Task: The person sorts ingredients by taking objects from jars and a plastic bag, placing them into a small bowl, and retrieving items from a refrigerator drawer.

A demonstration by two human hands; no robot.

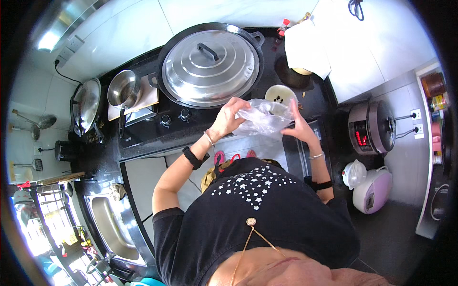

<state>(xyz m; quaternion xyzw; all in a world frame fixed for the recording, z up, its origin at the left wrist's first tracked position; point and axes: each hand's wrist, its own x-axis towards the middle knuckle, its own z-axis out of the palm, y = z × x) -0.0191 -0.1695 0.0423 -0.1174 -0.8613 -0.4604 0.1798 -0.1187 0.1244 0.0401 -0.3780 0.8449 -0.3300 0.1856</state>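
Between my hands, above the counter's front edge, is a crumpled clear plastic bag (264,119). My left hand (229,116) pinches its left side with bent fingers. At its right side, my right hand (300,125) has thumb and fingers spread against the plastic; whether it grips the bag cannot be told. Just beyond the bag stands a pale bowl (281,91) with small dark pieces inside, its near part hidden by the plastic. A large wok with a domed metal lid (211,80) sits on the stove to the left of the bowl.
A small saucepan (123,87) rests on a board left of the wok. A white cloth (306,44) covers a vessel at the back right, near a red-capped bottle (282,28). An electric cooker (370,127) stands on the right, and a metal sink (111,225) lies at the lower left.
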